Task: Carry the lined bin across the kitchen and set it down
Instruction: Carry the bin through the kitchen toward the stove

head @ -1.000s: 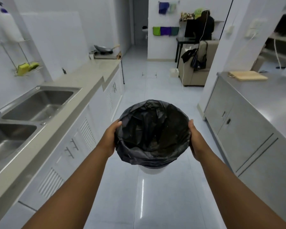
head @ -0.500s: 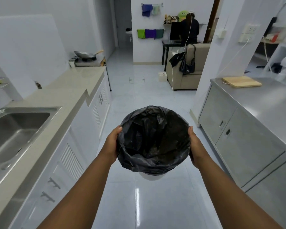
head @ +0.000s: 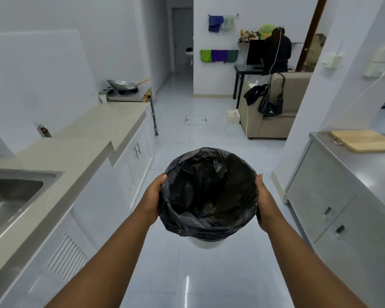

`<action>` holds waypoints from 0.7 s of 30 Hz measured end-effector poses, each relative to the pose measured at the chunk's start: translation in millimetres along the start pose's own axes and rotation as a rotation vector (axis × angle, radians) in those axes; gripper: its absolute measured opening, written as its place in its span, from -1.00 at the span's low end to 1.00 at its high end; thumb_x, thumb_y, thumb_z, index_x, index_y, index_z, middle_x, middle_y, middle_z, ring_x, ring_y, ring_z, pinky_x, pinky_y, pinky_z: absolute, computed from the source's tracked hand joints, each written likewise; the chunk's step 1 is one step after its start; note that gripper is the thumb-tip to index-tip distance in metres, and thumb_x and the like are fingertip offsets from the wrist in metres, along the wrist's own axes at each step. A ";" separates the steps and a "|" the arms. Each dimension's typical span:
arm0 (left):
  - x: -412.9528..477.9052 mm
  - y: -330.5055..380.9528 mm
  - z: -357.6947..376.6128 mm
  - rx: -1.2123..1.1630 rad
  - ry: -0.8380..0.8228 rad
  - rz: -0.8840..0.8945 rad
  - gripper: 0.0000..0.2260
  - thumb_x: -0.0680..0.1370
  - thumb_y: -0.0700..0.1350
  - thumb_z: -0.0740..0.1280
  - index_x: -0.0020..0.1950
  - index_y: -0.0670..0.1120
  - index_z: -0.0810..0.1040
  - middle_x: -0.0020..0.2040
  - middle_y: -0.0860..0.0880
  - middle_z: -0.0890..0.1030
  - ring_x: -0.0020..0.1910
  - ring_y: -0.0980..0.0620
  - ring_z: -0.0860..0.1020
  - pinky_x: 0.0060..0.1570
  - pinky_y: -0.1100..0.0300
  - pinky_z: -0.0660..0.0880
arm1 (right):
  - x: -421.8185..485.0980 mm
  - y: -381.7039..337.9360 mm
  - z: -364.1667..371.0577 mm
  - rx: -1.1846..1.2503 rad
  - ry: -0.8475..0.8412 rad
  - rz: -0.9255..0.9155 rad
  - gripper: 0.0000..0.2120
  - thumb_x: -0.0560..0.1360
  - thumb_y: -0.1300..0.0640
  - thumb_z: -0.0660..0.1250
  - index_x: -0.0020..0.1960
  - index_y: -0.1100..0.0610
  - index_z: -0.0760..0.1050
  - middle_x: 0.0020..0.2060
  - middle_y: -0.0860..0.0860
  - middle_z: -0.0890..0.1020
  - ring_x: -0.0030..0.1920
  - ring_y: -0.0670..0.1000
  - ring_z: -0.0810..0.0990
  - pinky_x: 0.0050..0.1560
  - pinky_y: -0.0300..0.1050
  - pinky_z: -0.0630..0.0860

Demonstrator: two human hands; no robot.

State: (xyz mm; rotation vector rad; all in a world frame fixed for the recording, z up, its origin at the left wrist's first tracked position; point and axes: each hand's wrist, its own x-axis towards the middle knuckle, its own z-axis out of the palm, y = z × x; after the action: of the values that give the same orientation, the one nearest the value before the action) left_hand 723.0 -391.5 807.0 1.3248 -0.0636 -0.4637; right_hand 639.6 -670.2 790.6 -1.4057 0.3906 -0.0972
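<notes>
The lined bin (head: 209, 196) is a small white round bin with a black plastic liner folded over its rim. It hangs in the air in front of me, above the glossy tiled floor, and looks empty inside. My left hand (head: 152, 196) presses against its left side and my right hand (head: 265, 201) against its right side, both wrapped on the liner-covered rim. Only a sliver of the white base shows under the liner.
A beige counter (head: 102, 127) with a steel sink (head: 11, 196) runs along the left, a wok (head: 122, 85) on a stove at its far end. Steel cabinets (head: 333, 196) with a wooden board (head: 362, 141) stand on the right. Ahead are a sofa (head: 273, 121) and a seated person (head: 276, 54).
I have walked forward along the aisle with the bin held between both hands. The sink has slid back to the left edge, and the sofa and far wall look closer.
</notes>
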 end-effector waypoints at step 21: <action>433.5 83.6 -15.3 -0.062 -0.041 0.039 -0.61 0.65 0.02 0.12 0.39 -0.08 0.54 0.26 -0.11 0.67 0.22 -0.07 0.65 -0.06 0.20 0.63 | 419.6 -83.1 13.4 -0.016 0.060 0.032 -0.21 0.39 -0.52 0.05 0.48 -0.14 0.38 0.42 -0.03 0.50 0.35 0.04 0.48 0.39 0.07 0.38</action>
State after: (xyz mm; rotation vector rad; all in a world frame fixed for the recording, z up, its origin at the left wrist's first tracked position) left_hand 1145.1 -520.1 788.6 1.2511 -0.1079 -0.4562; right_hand 1048.6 -795.7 785.3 -1.4139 0.4639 -0.1104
